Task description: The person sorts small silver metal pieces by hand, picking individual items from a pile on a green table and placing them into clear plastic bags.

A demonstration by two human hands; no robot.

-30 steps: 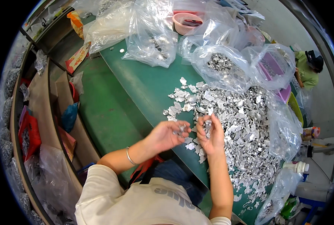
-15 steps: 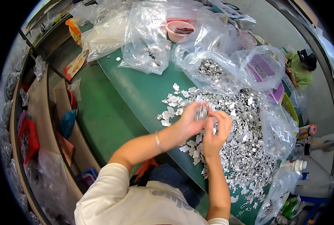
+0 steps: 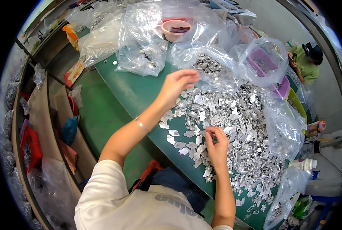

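My left hand (image 3: 180, 81) is raised at the near edge of an open clear plastic bag (image 3: 224, 82). Its fingers are stretched out and loosely bent, with nothing visible in them. Inside that bag lies a heap of small silver metal parts (image 3: 208, 64). Over the near left part of a wide pile of flat, irregular silver metal pieces (image 3: 242, 132) is my right hand (image 3: 218, 150). Its thumb and forefinger are apart, and the fingertips are close to pieces in the pile. Whether they touch one cannot be made out.
The green table (image 3: 134, 90) carries another clear bag (image 3: 142, 46), a pink basket (image 3: 175, 31) and a purple basket (image 3: 280, 88). A white bottle (image 3: 303, 164) lies at the right edge. Another person (image 3: 307, 67) sits at the far right. Shelving (image 3: 44, 130) runs along the left.
My hands were together over the pile around a blurred silver piece. The left has moved up and left to the bag, the piece gone from view; the right has dropped slightly toward the pile.
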